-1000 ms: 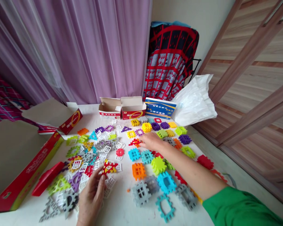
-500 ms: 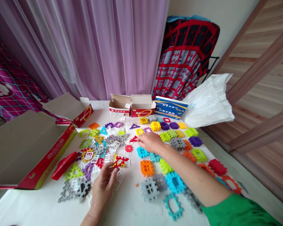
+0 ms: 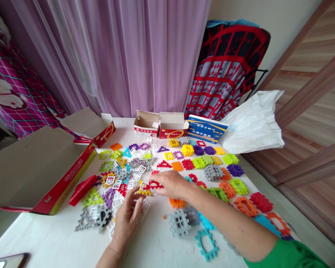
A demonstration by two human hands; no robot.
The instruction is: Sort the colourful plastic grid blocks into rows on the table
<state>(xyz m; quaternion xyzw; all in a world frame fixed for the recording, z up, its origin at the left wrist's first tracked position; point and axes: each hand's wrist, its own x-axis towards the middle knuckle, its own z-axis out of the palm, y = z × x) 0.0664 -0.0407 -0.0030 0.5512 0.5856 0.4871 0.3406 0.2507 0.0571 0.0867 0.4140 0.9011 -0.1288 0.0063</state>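
Note:
My right hand (image 3: 171, 184) reaches across the table's middle, its fingers closed on a red triangular piece (image 3: 154, 184). To its left, my left hand (image 3: 131, 210) has bent, parted fingers beside a yellow piece (image 3: 145, 190) and small white window pieces (image 3: 141, 168); nothing shows in its grip. Another red triangle (image 3: 164, 164) lies just beyond my right hand. Under my right forearm are a lime green piece (image 3: 219, 193) and an orange one (image 3: 177, 203), partly hidden. Grey square pieces (image 3: 179, 223) lie nearer me.
Open boxes (image 3: 103, 132) and a large open box (image 3: 69, 178) stand at the left, with a red handle (image 3: 83, 190) beside it. Small boxes (image 3: 171, 132), a blue box (image 3: 206, 128) and a white bag (image 3: 254, 126) line the back. A phone (image 3: 11, 260) lies front left.
My right hand has drawn back toward my left hand and now holds the red triangle that lay by my left fingertips. Another red triangle remains where my right hand was. The view has shifted slightly.

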